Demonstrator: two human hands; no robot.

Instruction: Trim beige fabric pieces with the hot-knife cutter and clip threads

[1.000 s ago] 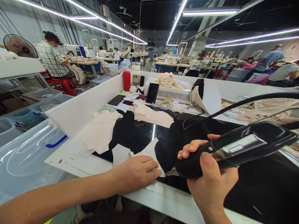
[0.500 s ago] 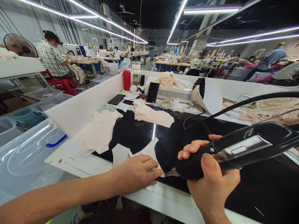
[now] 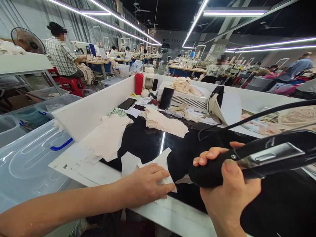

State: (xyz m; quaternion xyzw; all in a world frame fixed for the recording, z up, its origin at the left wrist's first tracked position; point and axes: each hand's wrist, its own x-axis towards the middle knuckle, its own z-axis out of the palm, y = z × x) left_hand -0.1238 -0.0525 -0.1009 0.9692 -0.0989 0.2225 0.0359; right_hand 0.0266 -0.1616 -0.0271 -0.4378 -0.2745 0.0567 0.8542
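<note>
My left hand [image 3: 150,182] rests on a white cut piece [image 3: 164,161] at the table's near edge, its fingers bent and pressed together on it. Another pale piece [image 3: 128,163] lies partly beneath. In my right hand [image 3: 229,184] is a thick black corded tool [image 3: 249,161] with a silver panel. Its thin, shiny tip points left, close to the piece's right edge; whether they touch I cannot tell. Beyond my hands, a stack of cream fabric pieces [image 3: 165,122] lies on the black work surface [image 3: 143,144], with more cream pieces [image 3: 108,135] to the left.
The tool's black cable [image 3: 261,113] arches across the right side. White boards [image 3: 91,110] wall the table. At the back stand a red cup [image 3: 138,84], a propped phone [image 3: 166,98] and a white vented box [image 3: 187,98]. Plastic bins [image 3: 32,161] flank the left; people sit at machines beyond.
The view has shifted slightly, moving the scene right. My right hand has drawn the tool a little to the right. My left hand stays on the white piece.
</note>
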